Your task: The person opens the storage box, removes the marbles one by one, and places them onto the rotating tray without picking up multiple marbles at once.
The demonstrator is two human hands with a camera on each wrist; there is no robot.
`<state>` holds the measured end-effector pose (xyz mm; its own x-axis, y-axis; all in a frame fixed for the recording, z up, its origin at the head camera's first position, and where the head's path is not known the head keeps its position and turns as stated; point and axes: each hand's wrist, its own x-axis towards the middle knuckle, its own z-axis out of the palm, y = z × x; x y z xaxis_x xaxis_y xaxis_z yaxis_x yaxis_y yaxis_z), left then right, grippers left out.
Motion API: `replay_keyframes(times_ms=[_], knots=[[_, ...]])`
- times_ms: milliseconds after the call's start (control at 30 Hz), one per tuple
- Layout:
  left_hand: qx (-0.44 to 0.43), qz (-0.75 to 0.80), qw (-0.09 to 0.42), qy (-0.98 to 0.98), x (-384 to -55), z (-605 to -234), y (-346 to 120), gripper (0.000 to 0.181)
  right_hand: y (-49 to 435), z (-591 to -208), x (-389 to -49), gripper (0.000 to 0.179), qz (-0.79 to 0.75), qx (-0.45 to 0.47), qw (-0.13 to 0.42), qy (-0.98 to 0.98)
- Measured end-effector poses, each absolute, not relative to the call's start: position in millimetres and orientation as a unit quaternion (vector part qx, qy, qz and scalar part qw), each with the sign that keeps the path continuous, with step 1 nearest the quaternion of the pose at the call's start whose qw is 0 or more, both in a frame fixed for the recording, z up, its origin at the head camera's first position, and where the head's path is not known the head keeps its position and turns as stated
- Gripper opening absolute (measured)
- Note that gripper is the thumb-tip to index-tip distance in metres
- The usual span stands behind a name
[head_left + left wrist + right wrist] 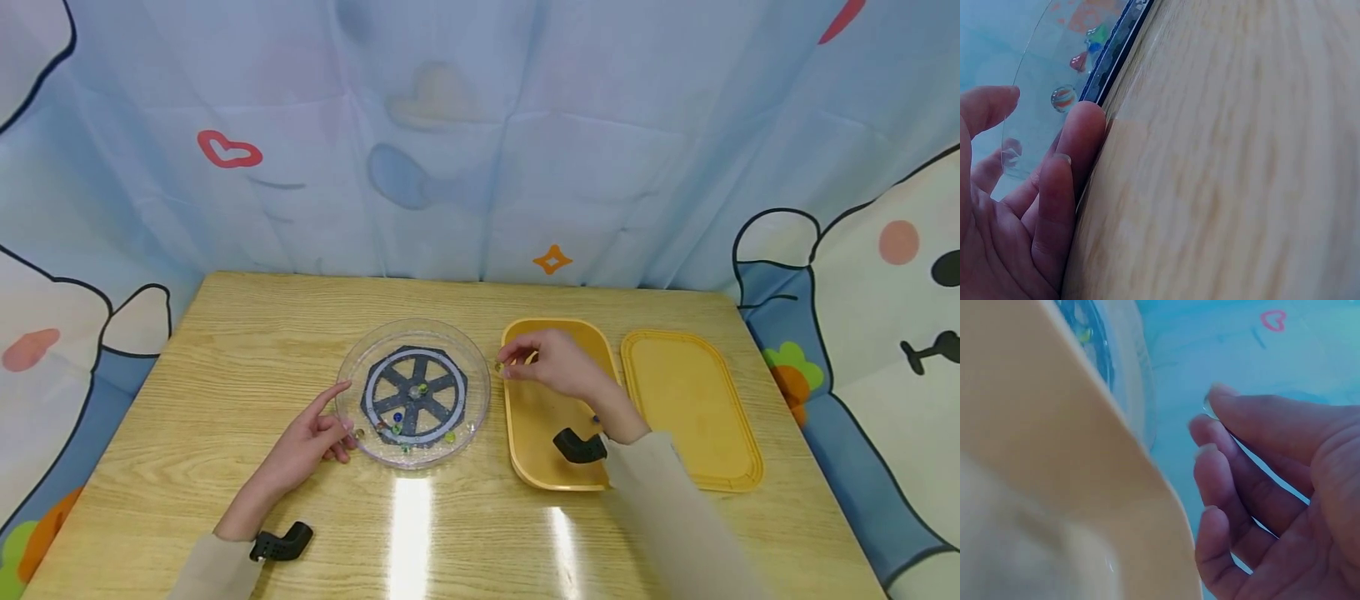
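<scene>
A clear round dish (480, 358) holds several glass marbles, among them a blue marble (398, 417), a yellow one and an orange-striped marble (1064, 99). Inside it shows a dark wheel-like shape with spokes (415, 392). My left hand (307, 440) rests against the dish's left edge, index finger stretched out and thumb at the rim. Over the left edge of the yellow tray (543, 450), my right hand (555, 363) pinches a small yellowish marble (498, 367) between thumb and fingertips. In the right wrist view only a glassy sliver of it shows.
Another dark blue marble (596, 418) lies in the yellow tray beside the right wrist. A flat yellow lid (686, 400) lies to the tray's right. Behind the wooden table (255, 333) hangs a printed blue curtain (480, 167).
</scene>
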<state>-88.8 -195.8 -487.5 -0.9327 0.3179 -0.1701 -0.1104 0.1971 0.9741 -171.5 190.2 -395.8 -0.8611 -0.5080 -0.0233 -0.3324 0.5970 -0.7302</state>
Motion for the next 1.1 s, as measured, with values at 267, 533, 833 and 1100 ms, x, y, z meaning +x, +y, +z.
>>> replay_keyframes(times_ms=[267, 533, 833, 1100], knots=[[0.066, 0.632, 0.168, 0.754, -89, -487, -196, 0.061, 159, -399, -162, 0.011, -0.401, -0.255, 0.103, 0.874], [0.068, 0.635, 0.166, 0.751, -90, -486, -196, 0.062, 137, -397, -155, 0.009, -0.411, -0.25, 0.119, 0.869], [0.071, 0.638, 0.17, 0.748, -90, -487, -196, 0.062, 126, -398, -155, 0.012, -0.407, -0.256, 0.133, 0.867], [0.066, 0.638, 0.173, 0.747, -89, -487, -196, 0.063, 134, -399, -159, 0.012, -0.393, -0.246, 0.137, 0.875]])
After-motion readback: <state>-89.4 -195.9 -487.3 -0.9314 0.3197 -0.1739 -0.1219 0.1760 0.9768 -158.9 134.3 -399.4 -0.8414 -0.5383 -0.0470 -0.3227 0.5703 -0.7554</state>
